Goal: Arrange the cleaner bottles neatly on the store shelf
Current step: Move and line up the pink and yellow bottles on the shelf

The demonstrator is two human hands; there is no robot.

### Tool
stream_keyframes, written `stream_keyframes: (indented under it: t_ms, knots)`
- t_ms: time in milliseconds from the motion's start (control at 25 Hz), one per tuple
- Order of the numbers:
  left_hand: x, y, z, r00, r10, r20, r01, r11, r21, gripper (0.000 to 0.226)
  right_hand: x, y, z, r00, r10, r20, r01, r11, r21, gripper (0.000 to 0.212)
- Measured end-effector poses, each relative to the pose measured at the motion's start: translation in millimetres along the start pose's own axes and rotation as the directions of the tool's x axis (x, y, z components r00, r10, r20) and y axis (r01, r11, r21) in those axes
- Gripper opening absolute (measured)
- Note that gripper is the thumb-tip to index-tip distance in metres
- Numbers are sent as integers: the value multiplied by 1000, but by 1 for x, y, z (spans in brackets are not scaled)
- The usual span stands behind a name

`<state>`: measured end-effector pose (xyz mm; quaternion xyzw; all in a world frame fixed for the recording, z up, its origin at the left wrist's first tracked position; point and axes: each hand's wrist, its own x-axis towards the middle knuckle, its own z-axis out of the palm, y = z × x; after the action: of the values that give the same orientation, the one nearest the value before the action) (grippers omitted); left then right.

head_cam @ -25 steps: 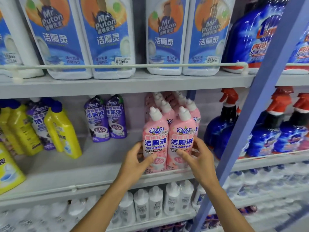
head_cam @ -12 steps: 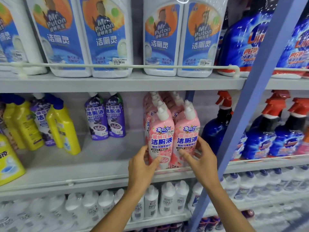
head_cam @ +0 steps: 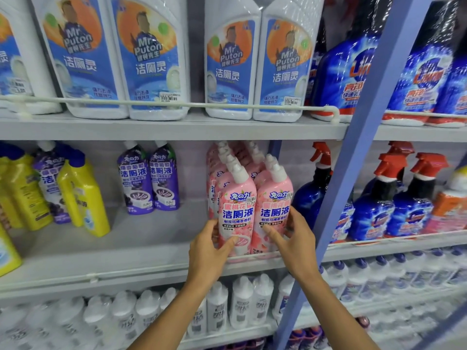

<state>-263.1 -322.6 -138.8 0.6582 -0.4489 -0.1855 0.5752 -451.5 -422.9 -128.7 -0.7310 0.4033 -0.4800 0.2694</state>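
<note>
1. The left hand (head_cam: 207,251) reaches in from below. Its thumb lies across the front of the left pink plastic cleaner bottle with a white nozzle cap (head_cam: 236,205), and its fingers curl round that bottle's left side, so it grips the bottle.
2. The right hand (head_cam: 293,243) does the same on the right pink plastic cleaner bottle with a white nozzle cap (head_cam: 274,205), with the thumb on the label and the fingers wrapped round the right side.
3. Both held bottles stand upright and touch side by side at the front edge of the grey metal middle shelf (head_cam: 126,248), just behind its thin front rail.
4. More pink bottles (head_cam: 227,157) stand in two rows directly behind them, running to the back.
5. A blue slanted metal upright (head_cam: 353,147) crosses just to the right of the pink rows.
6. Beyond it stand dark blue spray bottles with red triggers (head_cam: 374,213).
7. To the left, well apart across bare shelf, stand two purple bottles (head_cam: 149,178) side by side.
8. Farther left are yellow bottles with blue caps (head_cam: 80,193).
9. On the shelf above stand large white bottles with blue and orange labels (head_cam: 156,59).
</note>
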Motion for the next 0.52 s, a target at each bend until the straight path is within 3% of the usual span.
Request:
stream_keyframes:
  t_ms: [520]
  knots:
    - [7,6,-14,999,-11,31,9,999,46,36,-5,-22,0,1000,13,-5,-13,1000,15,54]
